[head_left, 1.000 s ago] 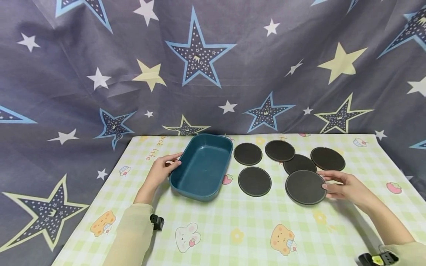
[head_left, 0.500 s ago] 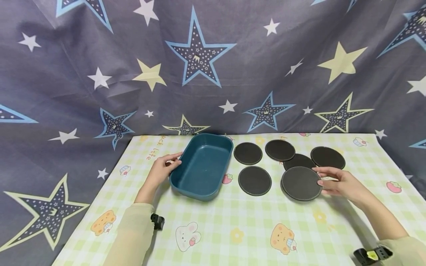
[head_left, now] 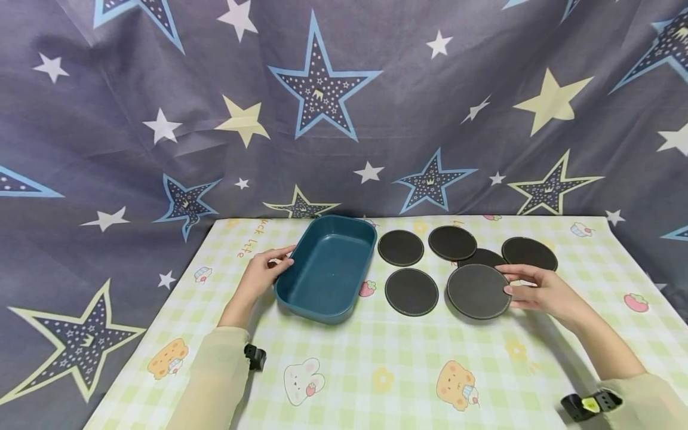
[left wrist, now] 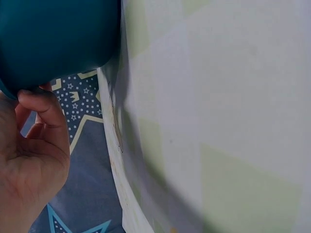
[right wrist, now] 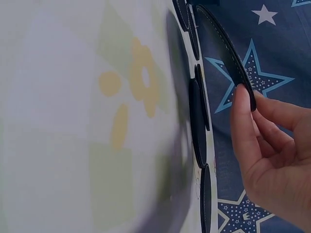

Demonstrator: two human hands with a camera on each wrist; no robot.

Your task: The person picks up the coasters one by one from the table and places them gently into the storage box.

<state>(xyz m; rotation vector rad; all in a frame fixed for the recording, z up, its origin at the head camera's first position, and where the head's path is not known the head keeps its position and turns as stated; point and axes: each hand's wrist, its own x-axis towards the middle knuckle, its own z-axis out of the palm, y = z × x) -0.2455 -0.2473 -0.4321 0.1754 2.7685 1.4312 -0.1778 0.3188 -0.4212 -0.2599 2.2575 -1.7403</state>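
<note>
My right hand (head_left: 545, 295) pinches the right edge of a round black coaster (head_left: 478, 291) between thumb and fingers. In the right wrist view this stitched-edge coaster (right wrist: 228, 53) is raised off the table and seen nearly edge-on. Beneath it, a coaster (head_left: 481, 257) on the table is partly hidden. My left hand (head_left: 263, 275) holds the left rim of a teal rectangular tub (head_left: 329, 272), which has nothing inside. The left wrist view has the thumb and curled fingers of that hand (left wrist: 36, 136) at the rim of the tub (left wrist: 58, 39).
More black coasters lie flat right of the tub: one at the back (head_left: 400, 248), one in front of it (head_left: 411, 291), one at back middle (head_left: 452, 242) and one far right (head_left: 529, 253). A checked cloth (head_left: 408, 346) covers the table; a star-patterned curtain (head_left: 215, 71) hangs behind.
My right hand has carried the pinched coaster leftward and slightly toward the back, covering more of the coaster beneath. The left hand and the tub have stayed in place.
</note>
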